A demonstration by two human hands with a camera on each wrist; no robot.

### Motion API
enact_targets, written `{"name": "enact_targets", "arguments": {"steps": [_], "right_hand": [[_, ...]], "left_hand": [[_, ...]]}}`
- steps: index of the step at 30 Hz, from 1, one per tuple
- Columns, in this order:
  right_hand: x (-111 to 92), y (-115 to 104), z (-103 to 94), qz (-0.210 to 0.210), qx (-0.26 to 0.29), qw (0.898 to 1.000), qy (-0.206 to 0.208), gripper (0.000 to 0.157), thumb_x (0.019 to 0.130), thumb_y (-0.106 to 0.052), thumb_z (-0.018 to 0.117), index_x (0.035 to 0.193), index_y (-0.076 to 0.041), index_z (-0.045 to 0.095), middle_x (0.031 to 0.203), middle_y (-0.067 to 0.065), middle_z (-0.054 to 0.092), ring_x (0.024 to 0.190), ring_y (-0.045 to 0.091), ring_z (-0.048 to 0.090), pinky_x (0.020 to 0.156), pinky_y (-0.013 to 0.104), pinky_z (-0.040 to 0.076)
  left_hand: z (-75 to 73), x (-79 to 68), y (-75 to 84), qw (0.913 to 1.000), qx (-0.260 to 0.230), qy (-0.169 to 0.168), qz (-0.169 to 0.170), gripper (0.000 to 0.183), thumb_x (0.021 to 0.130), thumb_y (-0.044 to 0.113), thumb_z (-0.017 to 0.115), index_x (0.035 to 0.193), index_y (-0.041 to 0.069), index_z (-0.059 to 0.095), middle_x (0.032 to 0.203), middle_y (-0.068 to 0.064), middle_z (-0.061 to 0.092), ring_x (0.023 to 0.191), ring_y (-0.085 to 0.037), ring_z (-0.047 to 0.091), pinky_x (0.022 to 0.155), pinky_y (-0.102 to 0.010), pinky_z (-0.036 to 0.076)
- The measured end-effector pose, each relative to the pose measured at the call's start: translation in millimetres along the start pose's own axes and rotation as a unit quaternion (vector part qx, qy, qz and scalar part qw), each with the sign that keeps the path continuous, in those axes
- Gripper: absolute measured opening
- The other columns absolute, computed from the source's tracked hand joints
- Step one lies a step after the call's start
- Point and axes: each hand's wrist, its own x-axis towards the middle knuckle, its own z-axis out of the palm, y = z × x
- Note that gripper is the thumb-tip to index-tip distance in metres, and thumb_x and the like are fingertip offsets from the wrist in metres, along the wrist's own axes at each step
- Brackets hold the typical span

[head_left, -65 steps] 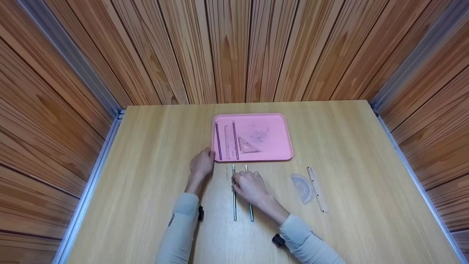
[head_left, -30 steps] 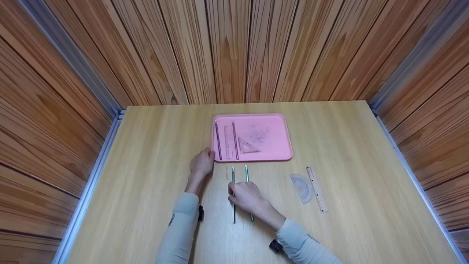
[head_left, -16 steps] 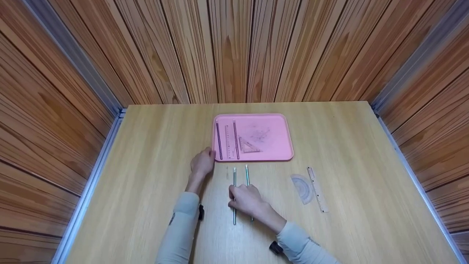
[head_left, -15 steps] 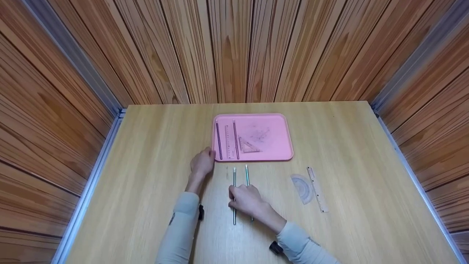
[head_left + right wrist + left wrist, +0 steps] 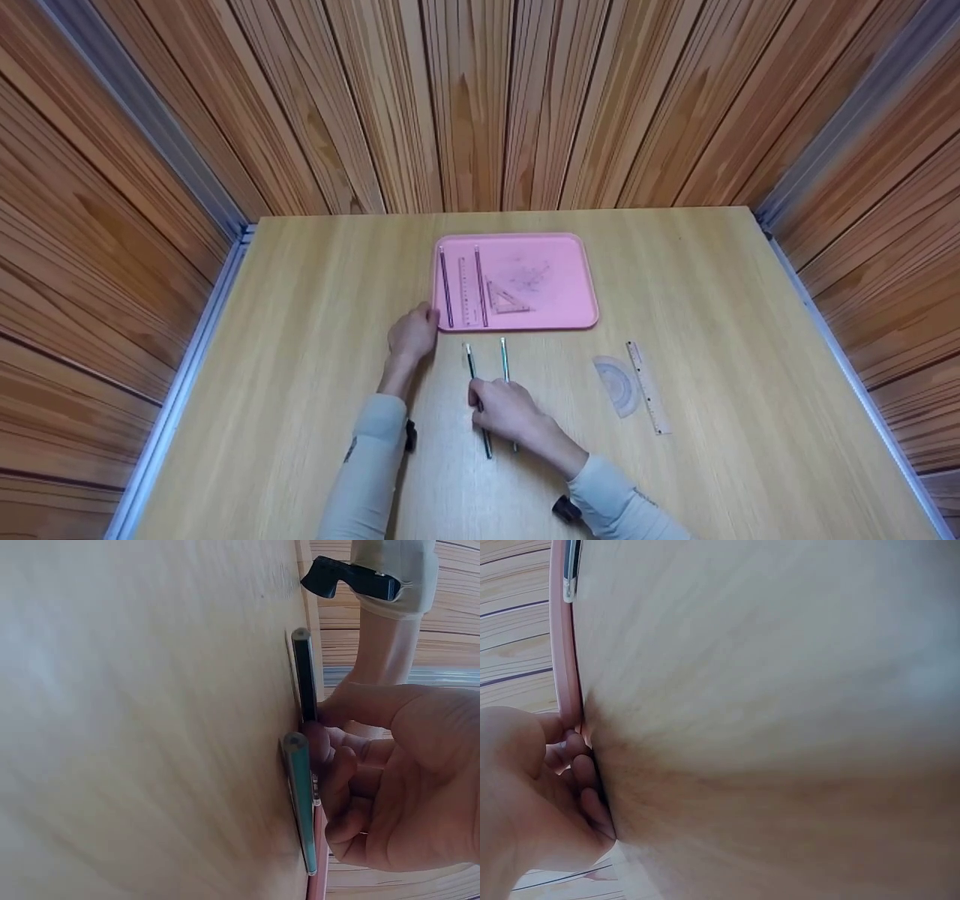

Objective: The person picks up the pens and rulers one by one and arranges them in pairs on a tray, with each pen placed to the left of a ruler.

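My right hand pinches a dark green pencil between thumb and fingers. In the right wrist view that pencil shows its blunt end, slightly raised off the table. Beside it lies a lighter green pencil, partly hidden under the hand. At the near left corner of a pink tray, my left hand grips the rim with curled fingers. The left wrist view has the thumb and fingers of this hand at the tray corner. Inside the tray are two dark pencils, a clear ruler and a set square.
A clear protractor and another ruler lie on the table to the right. Wood-panelled walls stand behind and at both sides.
My right hand has drawn a little nearer to me. The pencil in it has turned, its far end swinging left and its near end right. The left hand and the tray stay put.
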Motion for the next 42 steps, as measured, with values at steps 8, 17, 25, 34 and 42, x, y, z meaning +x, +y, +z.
{"name": "enact_targets", "arguments": {"steps": [8,17,25,34,42], "right_hand": [[0.1,0.3,-4.2,-0.005,0.023,1.0,0.012,0.007,0.085,-0.006,0.066,0.09,-0.012,0.065,0.075,-0.005,0.064,0.062,0.006,0.053,0.056,0.024,0.043],[5.7,5.6,-8.5,0.008,0.043,0.998,0.036,0.005,0.087,-0.009,0.067,0.09,-0.012,0.065,0.073,-0.004,0.064,0.059,0.005,0.052,0.053,0.023,0.043],[11.6,16.6,-20.3,0.026,0.051,0.995,0.084,0.01,0.086,-0.011,0.069,0.095,-0.011,0.065,0.072,-0.002,0.065,0.058,0.006,0.052,0.052,0.025,0.041],[26.6,34.9,-46.2,0.074,0.078,0.986,0.131,0.015,0.084,-0.01,0.067,0.1,-0.01,0.066,0.078,0.003,0.07,0.064,0.012,0.061,0.056,0.029,0.046],[49.6,65.6,-64.6,0.095,0.08,0.973,0.194,0.016,0.085,-0.008,0.066,0.101,-0.008,0.067,0.077,0.003,0.068,0.066,0.017,0.06,0.063,0.036,0.049]], "left_hand": [[-2.2,-0.2,1.5,0.9999,-0.009,-0.003,-0.004,0.028,0.106,0.03,0.042,0.095,0.01,0.059,0.073,-0.003,0.046,0.064,-0.02,0.044,0.059,-0.032,0.03],[-0.5,-1.6,-0.5,1.0,-0.005,-0.004,0.004,0.028,0.106,0.03,0.043,0.096,0.01,0.06,0.072,-0.003,0.047,0.064,-0.021,0.044,0.059,-0.032,0.03],[-1.2,-1.3,-0.1,0.9999,-0.011,-0.011,-0.006,0.029,0.107,0.032,0.041,0.096,0.011,0.059,0.073,-0.002,0.047,0.063,-0.02,0.045,0.059,-0.032,0.031],[-2.7,0.9,1.6,1.0,0.002,-0.002,-0.005,0.028,0.106,0.029,0.043,0.094,0.009,0.059,0.072,-0.003,0.044,0.064,-0.02,0.042,0.059,-0.032,0.029],[-3.2,-1.0,2.7,1.0,0.001,-0.006,-0.006,0.029,0.106,0.03,0.042,0.095,0.01,0.059,0.072,-0.002,0.045,0.063,-0.02,0.043,0.058,-0.031,0.03]]}}
